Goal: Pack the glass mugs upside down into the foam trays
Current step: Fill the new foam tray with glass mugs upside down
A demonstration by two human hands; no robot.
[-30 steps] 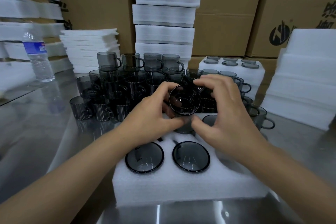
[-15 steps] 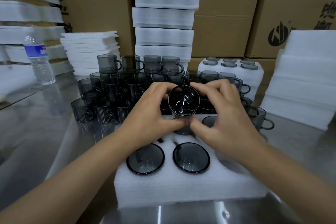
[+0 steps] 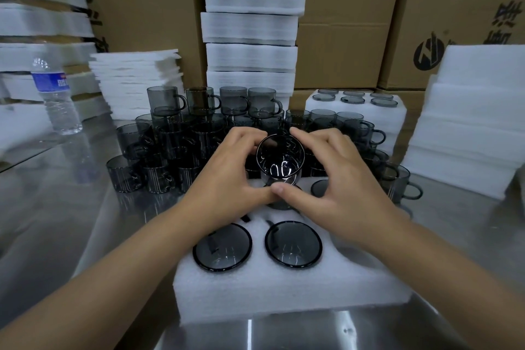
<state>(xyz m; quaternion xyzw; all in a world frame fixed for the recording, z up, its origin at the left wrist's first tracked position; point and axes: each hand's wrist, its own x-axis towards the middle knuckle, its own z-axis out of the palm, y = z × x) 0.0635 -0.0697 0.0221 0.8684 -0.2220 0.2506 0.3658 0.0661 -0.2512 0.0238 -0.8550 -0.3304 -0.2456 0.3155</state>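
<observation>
– So, which one is being handled?
– That smoky grey glass mug (image 3: 279,163), held up over the far row of the white foam tray (image 3: 284,295), at twelve o'clock from the tray's middle. One round end tilts toward the person and catches bright curved glints. I can't tell whether it's the base or the mouth.
– Both hands on it?
– Yes. The left hand (image 3: 224,179) curls round its nine o'clock side and the right hand (image 3: 338,179) round its three o'clock side. The fingers arch over the top and the thumbs meet beneath it at six o'clock.
– And the tray itself?
– A soft, fuzzy-looking block with round pockets cut in. In the near row a packed mug (image 3: 222,247) sits upside down at seven o'clock, its base a flat dark disc with a glossy rim. A second packed mug (image 3: 293,244) sits just beside it, the same way up. A third disc (image 3: 319,187) peeks out of the far row, near the right thumb. The right wrist hides the near corner at four o'clock.
– What's around it?
– Loose mugs (image 3: 176,145) with looped handles crowd the brushed steel table (image 3: 65,221) from ten to one o'clock, some stacked two high. A filled tray (image 3: 355,113) stands at one o'clock with six round bases showing. Thick foam blocks (image 3: 250,23) tower at twelve and thin foam sheets (image 3: 133,79) are piled at eleven. A clear plastic bottle (image 3: 55,99) with a blue label stands at ten, and brown cardboard boxes (image 3: 341,37) sit behind it all.
</observation>
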